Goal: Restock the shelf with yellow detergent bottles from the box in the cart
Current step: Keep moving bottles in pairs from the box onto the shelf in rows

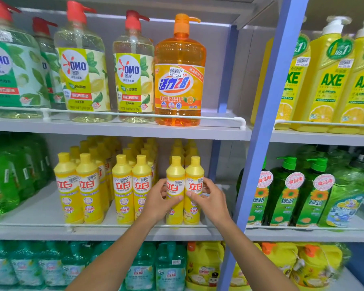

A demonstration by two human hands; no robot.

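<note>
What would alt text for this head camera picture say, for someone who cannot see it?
Two bare hands, the left hand and right hand, each wrap one of two upright yellow detergent bottles at the front of the middle shelf, beside more rows of the same bottles. Pump bottles stand on the shelf above.

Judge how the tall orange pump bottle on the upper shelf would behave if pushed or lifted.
The orange pump bottle looks nearly full, so it is probably heavy. Its glossy plastic may be slippery. The white rail in front would likely stop it sliding off the upper shelf.
</note>
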